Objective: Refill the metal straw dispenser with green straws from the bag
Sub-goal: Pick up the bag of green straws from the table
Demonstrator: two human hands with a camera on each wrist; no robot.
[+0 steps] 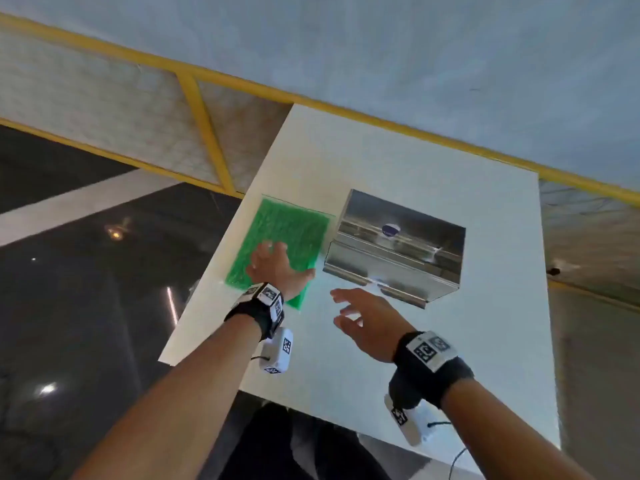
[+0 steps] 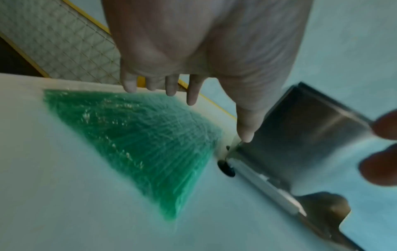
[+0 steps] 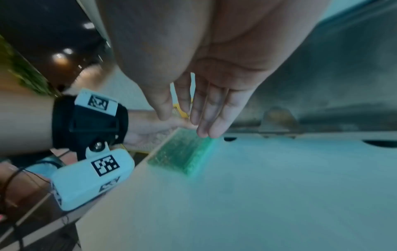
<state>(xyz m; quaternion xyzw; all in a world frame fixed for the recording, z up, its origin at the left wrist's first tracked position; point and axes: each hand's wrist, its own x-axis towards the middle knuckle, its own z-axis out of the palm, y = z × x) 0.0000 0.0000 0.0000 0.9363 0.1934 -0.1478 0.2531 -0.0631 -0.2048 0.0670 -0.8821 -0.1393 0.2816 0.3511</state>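
The bag of green straws (image 1: 287, 244) is lying flat on the table (image 1: 485, 341), long axis running away from the left hand (image 1: 273, 268) hovering directly above it, fingers spread; the right hand (image 1: 363, 323), also open-fingered, is sitting farther off, nearer the metal straw dispenser (image 1: 394, 244).

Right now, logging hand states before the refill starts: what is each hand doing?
Left hand: open, fingers spread above the bag of green straws, holding nothing.
Right hand: open, empty.

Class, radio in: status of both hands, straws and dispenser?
Left hand open above bag of green straws. Right hand open, empty. Dispenser shut. Nothing between.
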